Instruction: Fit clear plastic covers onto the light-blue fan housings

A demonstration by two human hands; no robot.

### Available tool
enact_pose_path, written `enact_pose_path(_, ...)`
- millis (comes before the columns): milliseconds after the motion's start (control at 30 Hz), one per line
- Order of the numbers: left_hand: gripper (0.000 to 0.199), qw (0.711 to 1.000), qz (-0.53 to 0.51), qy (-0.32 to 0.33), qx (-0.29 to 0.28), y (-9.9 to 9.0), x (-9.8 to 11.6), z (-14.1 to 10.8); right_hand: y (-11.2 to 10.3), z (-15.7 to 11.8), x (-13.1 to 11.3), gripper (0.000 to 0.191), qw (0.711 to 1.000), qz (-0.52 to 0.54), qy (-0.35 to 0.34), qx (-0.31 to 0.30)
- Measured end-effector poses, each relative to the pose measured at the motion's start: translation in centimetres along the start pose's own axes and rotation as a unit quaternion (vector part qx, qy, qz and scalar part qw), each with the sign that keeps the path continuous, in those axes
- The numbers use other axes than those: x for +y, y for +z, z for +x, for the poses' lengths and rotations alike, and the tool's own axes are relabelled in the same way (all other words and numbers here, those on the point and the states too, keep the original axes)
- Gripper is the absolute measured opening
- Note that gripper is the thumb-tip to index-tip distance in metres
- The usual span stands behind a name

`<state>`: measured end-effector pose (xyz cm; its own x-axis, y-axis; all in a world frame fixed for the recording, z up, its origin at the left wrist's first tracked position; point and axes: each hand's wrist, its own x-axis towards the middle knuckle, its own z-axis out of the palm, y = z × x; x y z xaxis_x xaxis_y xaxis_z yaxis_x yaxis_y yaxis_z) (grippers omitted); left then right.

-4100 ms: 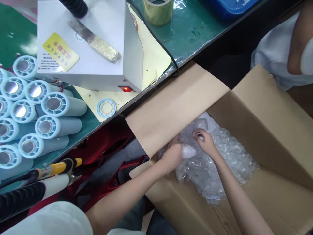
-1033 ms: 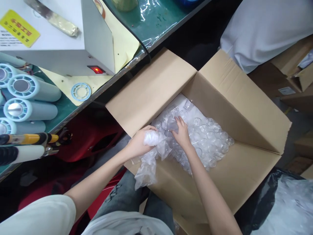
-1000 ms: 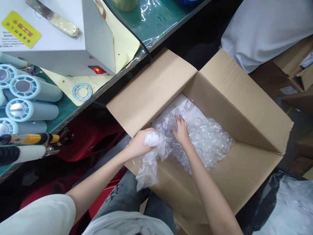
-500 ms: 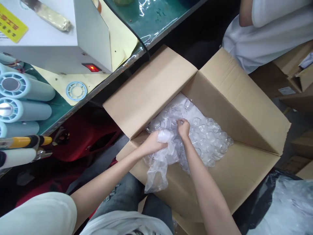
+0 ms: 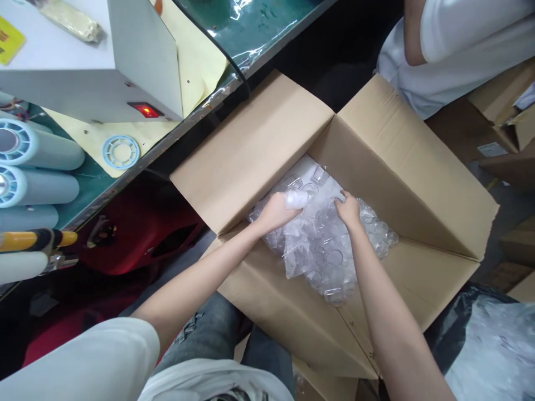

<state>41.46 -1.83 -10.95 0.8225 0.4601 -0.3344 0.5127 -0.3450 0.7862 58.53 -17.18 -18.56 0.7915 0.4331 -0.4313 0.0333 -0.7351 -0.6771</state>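
Note:
My left hand (image 5: 278,213) is closed around the bunched part of a thin, translucent plastic bag (image 5: 296,256), whose loose end hangs toward me. Under both hands lie many small, clear plastic cup-like pieces (image 5: 334,259), heaped in an open cardboard box (image 5: 259,150). Over the right part of the heap, my right hand (image 5: 349,210) has its thumb and fingers bent close together. What sits between those fingertips is too small and see-through to make out. A white sheet (image 5: 330,189) shows beneath the pieces at the far side.
Left, a green-topped bench (image 5: 263,28) carries a grey machine (image 5: 146,61) with a lit red switch, light-blue cylinders (image 5: 45,186) and a blue ring (image 5: 121,152). A co-worker in a white shirt (image 5: 468,50) is at upper right. A black bag (image 5: 451,323) of clear plastic stands lower right.
My left hand has moved forward and right with the plastic bag, whose loose end now lies over the heap. My right hand has shifted right across the pieces.

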Motion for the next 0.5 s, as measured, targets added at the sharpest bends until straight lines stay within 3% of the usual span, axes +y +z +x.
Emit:
enact_pose_path(133,0.011,0.999,0.018,-0.027,0.018,0.4,-0.7,-0.6,-0.1,0.6,3.1,0.023,0.998,-0.058,0.035,0.016)
enact_pose_path(267,0.01,0.998,0.049,-0.025,0.011,0.5,-0.8,-0.5,0.5,-0.7,3.6,0.019,0.997,-0.065,0.02,0.033)
enact_pose_path(400,0.006,0.998,0.058,-0.001,-0.015,1.1,-0.8,-0.2,0.9,-2.3,1.2,0.014,0.998,-0.028,-0.045,0.033)
enact_pose_path(500,0.029,0.998,0.04,0.028,-0.044,1.6,-0.4,-0.6,1.4,-4.3,-2.1,0.014,0.994,0.001,-0.109,0.005)
